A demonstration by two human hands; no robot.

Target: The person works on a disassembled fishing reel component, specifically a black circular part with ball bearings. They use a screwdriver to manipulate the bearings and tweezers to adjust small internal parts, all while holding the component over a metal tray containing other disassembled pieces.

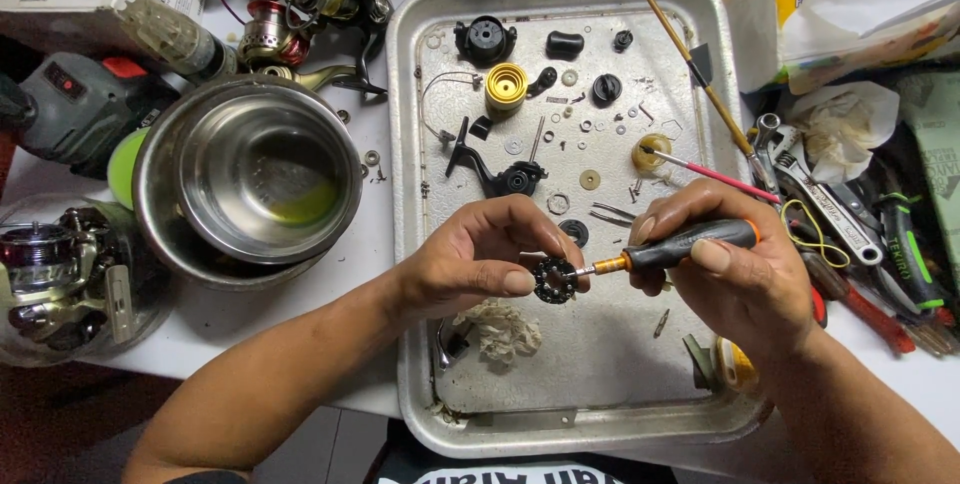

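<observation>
My left hand point(480, 254) pinches a small black round gear-like reel part point(555, 281) between thumb and fingers over a metal tray point(410, 194). My right hand point(735, 269) grips a small screwdriver point(680, 246) with a black handle and orange collar; its tip meets the round part. Both hands hover over the lower middle of the tray.
Small reel parts lie on the tray: a yellow spool point(506, 87), black knobs, washers, screws, a crumpled rag point(505, 329). A steel bowl point(250, 174) sits left, with fishing reels point(290, 4) behind it. Wrenches and pliers point(830, 204) lie right. A thin rod point(680, 54) crosses the tray.
</observation>
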